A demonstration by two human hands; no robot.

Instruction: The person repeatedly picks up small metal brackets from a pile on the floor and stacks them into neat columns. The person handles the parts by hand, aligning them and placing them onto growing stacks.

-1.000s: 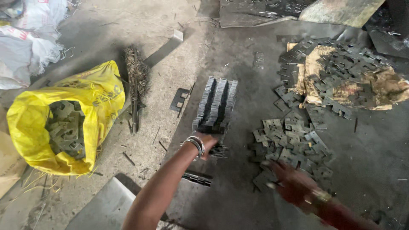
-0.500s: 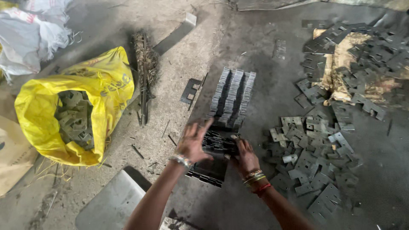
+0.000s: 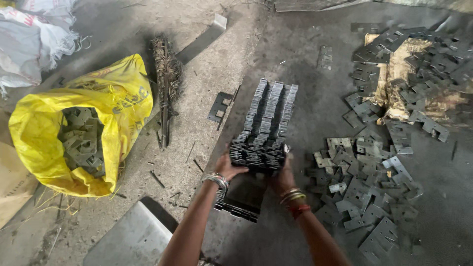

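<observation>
You are working low over a rough, dusty grey concrete floor (image 3: 207, 69), with a darker, oily-looking patch of it spreading under your arms and off to the right. Both hands are pressing against the near end of a long stack of thin grey stamped metal plates (image 3: 266, 128), set on edge in three tight rows running away from you. Your left hand (image 3: 229, 167) is cupping the stack's near left corner and your right hand (image 3: 282, 178) is bracing the near right corner, so each grip is closing narrowly on the plates. A shorter dark bundle of plates (image 3: 236, 207) is lying just below your wrists.

To the right, a scatter of loose flat notched metal plates (image 3: 364, 192) is crowding the floor close beside your right arm, and a bigger heap on crumpled brown paper (image 3: 419, 79) is filling the far right. To the left, a floppy yellow plastic sack (image 3: 79, 128) is gaping open with plates inside, well apart from the stack. A bundle of dry twigs (image 3: 165, 83) is lying between sack and stack, with open floor straight ahead.
</observation>
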